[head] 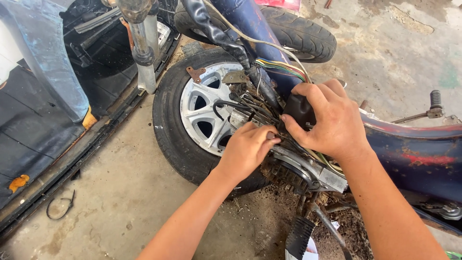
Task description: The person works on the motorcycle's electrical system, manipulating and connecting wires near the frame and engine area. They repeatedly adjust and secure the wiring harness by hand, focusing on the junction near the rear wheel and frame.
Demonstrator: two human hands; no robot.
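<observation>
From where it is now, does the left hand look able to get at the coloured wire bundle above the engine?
Probably yes: the left hand sits just below the coloured wires, though the right hand and black hoses crowd the way.

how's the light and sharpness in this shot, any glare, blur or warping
Head view: bright, even daylight, with the pale concrete floor near washed out at upper right; soft shadow under the wheel. Left hand and right hand are sharp, with no motion blur. The wiring is crisp. Mild wide-angle bending shows at the edges, as on the fork tube.
</observation>
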